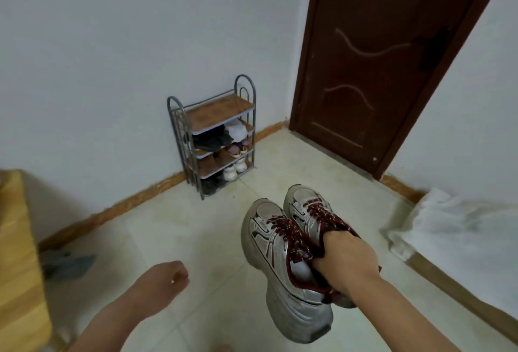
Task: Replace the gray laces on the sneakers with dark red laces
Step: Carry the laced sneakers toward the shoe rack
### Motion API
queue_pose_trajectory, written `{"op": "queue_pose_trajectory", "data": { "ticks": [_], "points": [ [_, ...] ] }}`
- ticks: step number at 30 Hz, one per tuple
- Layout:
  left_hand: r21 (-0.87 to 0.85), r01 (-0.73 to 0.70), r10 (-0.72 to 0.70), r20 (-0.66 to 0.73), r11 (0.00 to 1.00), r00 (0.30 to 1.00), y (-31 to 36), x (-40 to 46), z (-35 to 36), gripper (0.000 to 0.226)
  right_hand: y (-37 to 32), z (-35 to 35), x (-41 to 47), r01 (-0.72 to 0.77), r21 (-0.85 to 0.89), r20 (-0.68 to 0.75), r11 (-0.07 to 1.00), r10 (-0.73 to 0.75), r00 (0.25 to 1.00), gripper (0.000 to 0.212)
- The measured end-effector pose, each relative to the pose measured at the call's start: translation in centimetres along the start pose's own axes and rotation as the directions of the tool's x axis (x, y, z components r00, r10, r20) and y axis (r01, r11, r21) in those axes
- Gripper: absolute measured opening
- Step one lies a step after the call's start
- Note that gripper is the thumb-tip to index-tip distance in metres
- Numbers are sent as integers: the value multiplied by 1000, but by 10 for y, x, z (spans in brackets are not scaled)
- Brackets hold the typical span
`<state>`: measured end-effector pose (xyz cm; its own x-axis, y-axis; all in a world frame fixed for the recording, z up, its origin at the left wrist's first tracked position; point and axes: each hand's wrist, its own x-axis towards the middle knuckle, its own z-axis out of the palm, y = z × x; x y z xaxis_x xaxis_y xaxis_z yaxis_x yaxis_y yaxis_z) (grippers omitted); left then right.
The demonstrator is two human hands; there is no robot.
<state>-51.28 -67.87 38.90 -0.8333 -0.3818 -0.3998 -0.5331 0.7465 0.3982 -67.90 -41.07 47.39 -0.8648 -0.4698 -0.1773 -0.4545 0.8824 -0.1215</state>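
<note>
The left hand (pixel 171 277) hangs low over the floor tiles (pixel 173 228), fingers curled into a loose fist holding nothing. To its right, the right hand (pixel 346 260) reaches forward, fingers hooked down inside the collars of both sneakers (pixel 283 262), carrying the pair side by side in the air, toes pointing toward the shoe rack (pixel 215 138). Dark red laces (pixel 288 229) run up both shoes just ahead of the knuckles.

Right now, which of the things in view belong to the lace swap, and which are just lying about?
Part of the job:
- pair of silver mesh sneakers, carried off the floor
- dark red laces, already threaded
- right hand, gripping both sneakers
- left hand, fist curled, holding nothing

Lying about:
- grey metal shoe rack with other shoes
- brown wooden door
- white cloth
</note>
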Motion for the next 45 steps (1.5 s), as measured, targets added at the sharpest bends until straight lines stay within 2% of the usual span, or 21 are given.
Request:
{"op": "queue_pose_trajectory", "data": {
  "ticks": [6,11,15,19,29,40,43,45],
  "points": [
    [35,18,-18,-16,999,1000,-28,99,-76,15,-58,-3,97,8,50,64,999,-11,998,19],
    [1,-27,27,-84,1000,996,-3,177,-127,10,-76,-16,172,-6,55,79,998,2,997,19],
    [-21,-78,76,-81,997,994,33,236,-144,12,-67,-22,239,-14,54,72,998,10,997,18],
    [5,-70,70,-44,998,997,63,300,-153,13,-42,-29,316,-31,65,88,997,25,996,17],
    [-121,39,-50,-95,992,994,121,438,-178,5,3,-63,508,42,109,41,993,-46,998,21],
    [-174,201,-233,-187,964,954,67,557,-249,10,-73,-69,665,207,149,98,967,-223,970,15],
    [-187,213,-250,-198,959,948,46,597,-274,12,-106,-72,707,221,145,129,965,-240,962,24],
    [-226,224,-270,-198,948,942,35,622,-292,13,-126,-75,735,220,156,138,963,-242,961,23]
  ]
}}
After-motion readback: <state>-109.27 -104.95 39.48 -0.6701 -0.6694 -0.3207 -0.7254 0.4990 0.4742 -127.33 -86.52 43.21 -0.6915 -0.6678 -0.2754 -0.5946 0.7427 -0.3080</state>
